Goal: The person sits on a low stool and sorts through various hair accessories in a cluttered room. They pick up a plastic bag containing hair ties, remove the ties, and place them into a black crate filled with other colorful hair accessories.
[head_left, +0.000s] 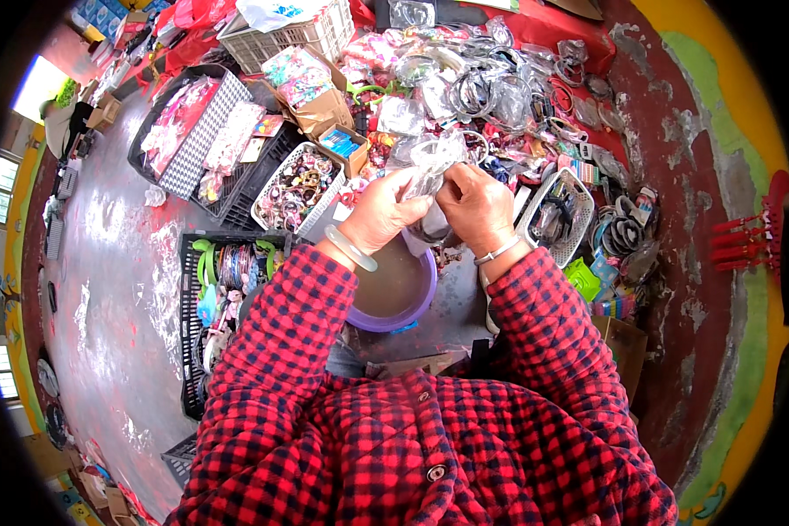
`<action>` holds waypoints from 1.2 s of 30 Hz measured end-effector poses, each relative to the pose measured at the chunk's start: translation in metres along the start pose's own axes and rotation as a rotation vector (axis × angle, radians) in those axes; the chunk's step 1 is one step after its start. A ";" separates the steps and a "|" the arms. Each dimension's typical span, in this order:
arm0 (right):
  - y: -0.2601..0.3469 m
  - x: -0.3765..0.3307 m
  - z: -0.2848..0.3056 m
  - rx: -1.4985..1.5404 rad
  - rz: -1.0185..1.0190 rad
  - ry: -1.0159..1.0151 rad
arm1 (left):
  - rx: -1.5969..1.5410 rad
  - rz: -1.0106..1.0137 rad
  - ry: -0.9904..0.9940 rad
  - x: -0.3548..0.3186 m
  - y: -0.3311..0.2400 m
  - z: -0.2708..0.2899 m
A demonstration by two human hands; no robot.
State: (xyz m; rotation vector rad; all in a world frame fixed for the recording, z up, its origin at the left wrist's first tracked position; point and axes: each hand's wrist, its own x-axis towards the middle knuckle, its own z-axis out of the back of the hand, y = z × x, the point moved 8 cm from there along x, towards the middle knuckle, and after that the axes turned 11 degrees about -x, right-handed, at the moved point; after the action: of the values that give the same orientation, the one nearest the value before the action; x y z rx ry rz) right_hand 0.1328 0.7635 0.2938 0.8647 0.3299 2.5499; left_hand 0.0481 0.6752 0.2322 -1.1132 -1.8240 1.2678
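Note:
A crinkled clear plastic bag (431,171) is held up between my two hands, with something pale or grey inside that I cannot make out. My left hand (382,210) is closed around its left side, thumb pointing across it. With bent fingers, my right hand (480,206) pinches the bag's right edge. Below them stands a purple basin (429,294) holding murky brownish liquid. A heap of bagged hair hoops and bands (491,92) lies just beyond my hands.
White baskets of small hair accessories stand left (267,215) and right (579,232). A black crate (188,324) with headbands sits by my left arm. Farther left are a houndstooth box (203,131), a cardboard box (324,105) and a grey crate (276,44). A worn wall (675,289) curves along the right.

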 end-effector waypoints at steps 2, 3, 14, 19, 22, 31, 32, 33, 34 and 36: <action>0.002 0.002 -0.001 0.012 0.059 0.065 | 0.111 -0.071 -0.053 0.000 0.005 0.012; 0.001 0.001 -0.001 -0.032 0.078 0.090 | 0.245 -0.051 -0.044 0.000 0.000 0.006; -0.011 0.003 -0.010 0.048 0.022 0.500 | 0.537 0.032 0.136 -0.005 -0.019 -0.008; -0.027 -0.005 -0.028 0.359 -0.185 0.621 | 0.249 -0.095 -0.039 -0.006 -0.012 -0.011; -0.029 -0.007 -0.040 0.568 -0.191 0.594 | 0.282 -0.141 -0.128 0.001 -0.002 0.010; -0.009 -0.007 -0.029 -0.030 -0.064 0.503 | 0.296 -0.071 -0.186 -0.001 -0.001 0.026; -0.008 -0.008 -0.029 -0.051 -0.053 0.481 | 0.267 -0.062 -0.157 -0.001 0.001 0.021; -0.006 -0.008 -0.029 -0.070 -0.038 0.460 | 0.281 -0.090 -0.142 0.000 0.002 0.021; -0.006 -0.009 -0.029 -0.070 -0.035 0.451 | 0.296 -0.118 -0.127 0.001 0.008 0.024; -0.005 -0.011 -0.032 -0.114 -0.012 0.405 | 0.366 -0.132 -0.095 0.001 0.009 0.021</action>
State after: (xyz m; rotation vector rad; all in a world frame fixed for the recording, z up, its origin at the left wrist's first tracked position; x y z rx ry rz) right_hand 0.1221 0.7606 0.2614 0.2986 0.3028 2.6905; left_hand 0.0317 0.6696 0.2173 -0.7330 -1.6149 1.5201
